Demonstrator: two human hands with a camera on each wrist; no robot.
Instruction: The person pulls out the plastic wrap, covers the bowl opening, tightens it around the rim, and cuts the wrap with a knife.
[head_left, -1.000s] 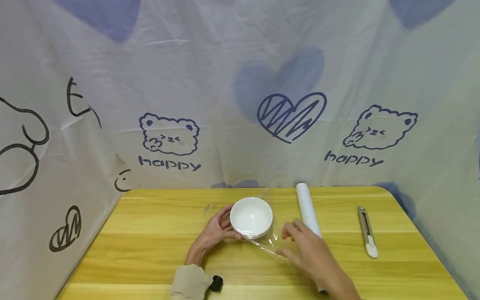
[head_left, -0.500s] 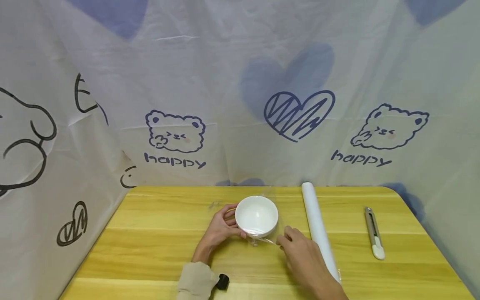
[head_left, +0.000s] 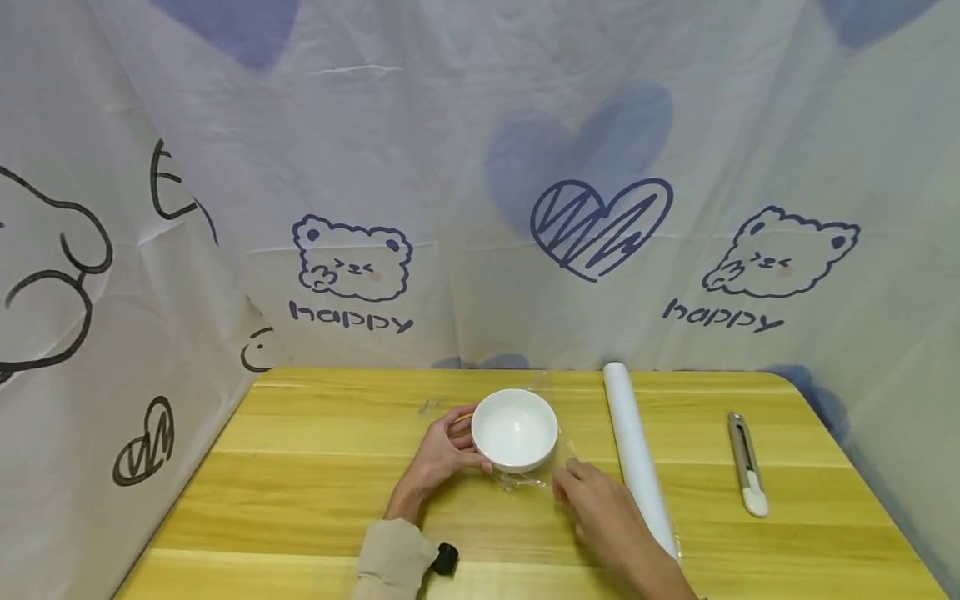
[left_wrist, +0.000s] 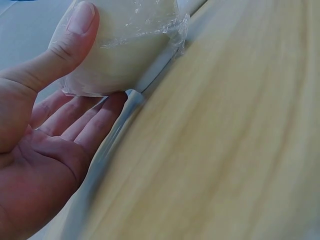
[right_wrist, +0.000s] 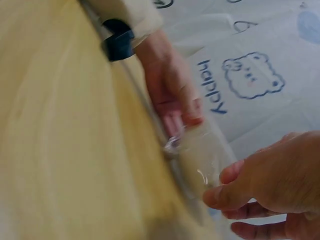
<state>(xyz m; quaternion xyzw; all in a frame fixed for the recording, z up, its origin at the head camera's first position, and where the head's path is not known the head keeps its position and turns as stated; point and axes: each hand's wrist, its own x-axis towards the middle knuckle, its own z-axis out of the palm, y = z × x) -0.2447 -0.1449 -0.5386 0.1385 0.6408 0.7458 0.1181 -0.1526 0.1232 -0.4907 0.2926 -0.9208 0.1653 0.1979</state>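
Observation:
A white bowl (head_left: 514, 432) stands on the table, clear plastic wrap (head_left: 529, 480) bunched along its near side. My left hand (head_left: 441, 454) holds the bowl from the left. In the left wrist view, its thumb lies against the wrapped wall of the bowl (left_wrist: 125, 62) and its fingers touch around the base. At the bowl's lower right, my right hand (head_left: 600, 508) pinches the edge of the wrap between thumb and forefinger. The right wrist view shows these fingertips on the wrap, the other right-hand fingers loosely bent (right_wrist: 260, 195).
A long white roll (head_left: 637, 450) lies right of the bowl, partly behind my right forearm. Farther right lies a utility knife (head_left: 747, 467). A patterned cloth (head_left: 465, 208) hangs behind the wooden table (head_left: 315, 475). A black band (head_left: 446, 559) shows at my left sleeve.
My right hand has moved in toward the bowl and taken hold of the wrap, drawing it against the near side. The left hand keeps its hold. The head view has shifted slightly.

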